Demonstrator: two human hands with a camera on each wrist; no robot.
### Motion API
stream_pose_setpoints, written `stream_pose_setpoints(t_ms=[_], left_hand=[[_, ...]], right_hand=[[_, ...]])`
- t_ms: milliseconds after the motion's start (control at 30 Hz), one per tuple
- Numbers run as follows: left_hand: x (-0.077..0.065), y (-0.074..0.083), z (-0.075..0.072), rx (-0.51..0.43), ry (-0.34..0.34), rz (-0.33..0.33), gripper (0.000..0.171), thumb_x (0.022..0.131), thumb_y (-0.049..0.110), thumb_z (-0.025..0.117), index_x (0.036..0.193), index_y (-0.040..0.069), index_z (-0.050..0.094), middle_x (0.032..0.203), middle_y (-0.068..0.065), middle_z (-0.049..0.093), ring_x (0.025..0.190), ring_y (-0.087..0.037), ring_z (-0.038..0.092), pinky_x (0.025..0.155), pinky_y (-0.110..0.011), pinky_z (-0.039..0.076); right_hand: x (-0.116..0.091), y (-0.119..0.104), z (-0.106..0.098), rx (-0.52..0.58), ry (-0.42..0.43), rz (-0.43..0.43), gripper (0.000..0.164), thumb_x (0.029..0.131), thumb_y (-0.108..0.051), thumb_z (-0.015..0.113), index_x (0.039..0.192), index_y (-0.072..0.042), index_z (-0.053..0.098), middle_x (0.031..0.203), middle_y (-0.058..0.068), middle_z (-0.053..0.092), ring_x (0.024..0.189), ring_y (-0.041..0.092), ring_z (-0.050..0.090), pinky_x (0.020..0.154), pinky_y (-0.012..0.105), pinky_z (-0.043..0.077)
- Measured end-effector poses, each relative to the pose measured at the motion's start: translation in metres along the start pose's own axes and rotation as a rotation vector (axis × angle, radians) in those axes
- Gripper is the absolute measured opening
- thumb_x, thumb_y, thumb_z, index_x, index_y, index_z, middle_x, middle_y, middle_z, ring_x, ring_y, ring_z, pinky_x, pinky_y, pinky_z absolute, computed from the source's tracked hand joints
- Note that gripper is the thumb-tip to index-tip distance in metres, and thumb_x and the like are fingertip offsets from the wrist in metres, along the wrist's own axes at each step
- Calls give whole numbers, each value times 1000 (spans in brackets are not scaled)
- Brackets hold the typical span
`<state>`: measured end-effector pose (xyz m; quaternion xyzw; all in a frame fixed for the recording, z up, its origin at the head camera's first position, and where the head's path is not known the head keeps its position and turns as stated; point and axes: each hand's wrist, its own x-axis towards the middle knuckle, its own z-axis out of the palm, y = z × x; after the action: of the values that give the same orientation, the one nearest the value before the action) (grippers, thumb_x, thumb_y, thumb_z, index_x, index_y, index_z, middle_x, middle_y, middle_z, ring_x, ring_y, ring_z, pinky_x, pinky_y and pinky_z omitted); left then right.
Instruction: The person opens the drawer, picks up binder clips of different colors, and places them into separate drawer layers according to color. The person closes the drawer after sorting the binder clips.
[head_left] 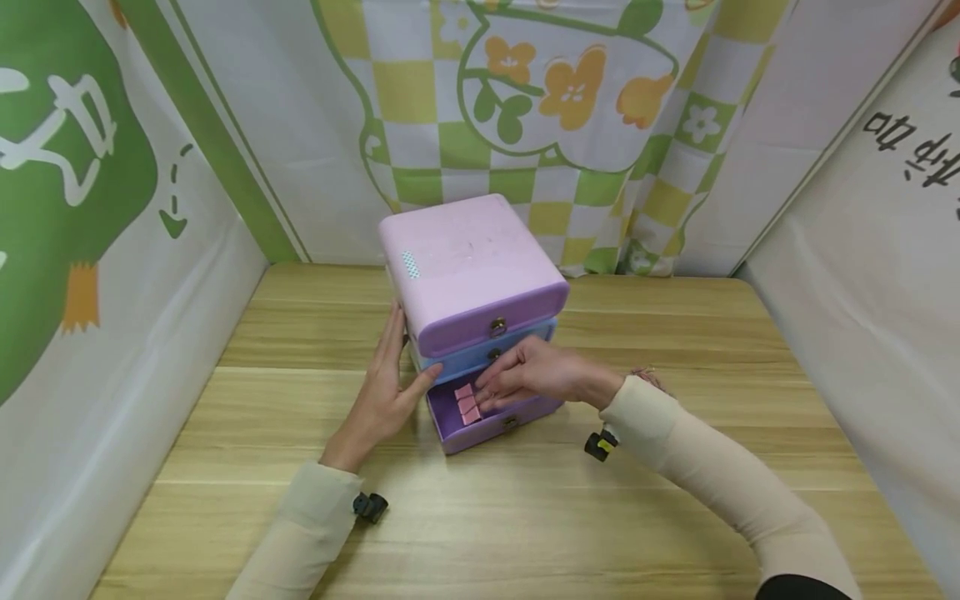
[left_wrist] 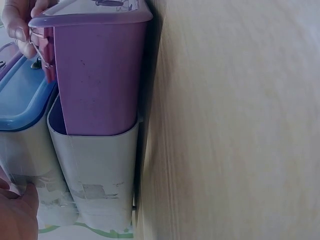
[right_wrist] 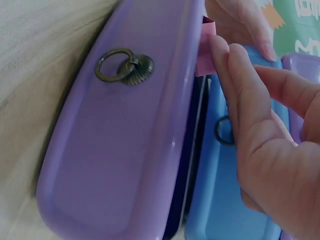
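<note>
A three-tier drawer box stands on the table with its bottom purple drawer pulled out. Just above that drawer's left part is a row of pink binder clips; their wire handles show in the left wrist view. My right hand reaches in from the right, its fingertips on the clips, seemingly pinching them; the exact contact is partly hidden. Against the box's left side rests my left hand, fingers extended along the wall and thumb by the blue middle drawer.
A brass ring pull hangs on the open drawer's front. Wooden tabletop surrounds the box. Behind it hangs a checked, flowered cloth, with printed sheets at both sides.
</note>
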<state>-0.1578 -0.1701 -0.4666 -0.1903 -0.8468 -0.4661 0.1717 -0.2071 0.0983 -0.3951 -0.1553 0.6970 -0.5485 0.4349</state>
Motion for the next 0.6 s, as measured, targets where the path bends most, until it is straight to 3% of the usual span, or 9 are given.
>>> stream_pose_setpoints(t_ms=[600], left_hand=[[0,-1,0,-34,2,19,99,100,18,69,171,14,0,179,-11,-3,166,-33,12,133,-52,30]], right_hand=[[31,10,31,-212,45,-19,28,100,-6,60,119,8,76,109,18,81,103,27,80,91,34,67]])
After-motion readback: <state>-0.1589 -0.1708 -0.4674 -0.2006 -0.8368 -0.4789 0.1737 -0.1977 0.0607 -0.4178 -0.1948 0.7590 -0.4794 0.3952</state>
